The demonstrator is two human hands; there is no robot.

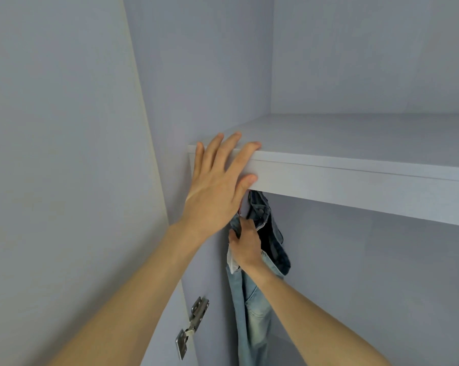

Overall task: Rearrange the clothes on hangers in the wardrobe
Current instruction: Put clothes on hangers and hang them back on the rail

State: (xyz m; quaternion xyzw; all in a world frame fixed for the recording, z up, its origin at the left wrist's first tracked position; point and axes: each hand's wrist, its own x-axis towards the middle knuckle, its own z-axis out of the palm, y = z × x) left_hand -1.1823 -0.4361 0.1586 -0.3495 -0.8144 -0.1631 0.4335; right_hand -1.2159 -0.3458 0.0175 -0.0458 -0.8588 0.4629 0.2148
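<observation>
Risk: your right hand (pixel 245 247) pinches jeans (pixel 252 307) under the shelf (pixel 355 178); left hand (pixel 218 180) lies flat, fingers apart. Tugging could unhook them.

your jeans (pixel 252 307) hang just under the wardrobe shelf (pixel 355 178), close to the left inner wall. they're light blue, faded denim, legs dropping straight down past the bottom edge of view. the waistband is bunched and folded over at the top, showing a darker inside and a metal button. a white pocket lining pokes out on the left side.
</observation>
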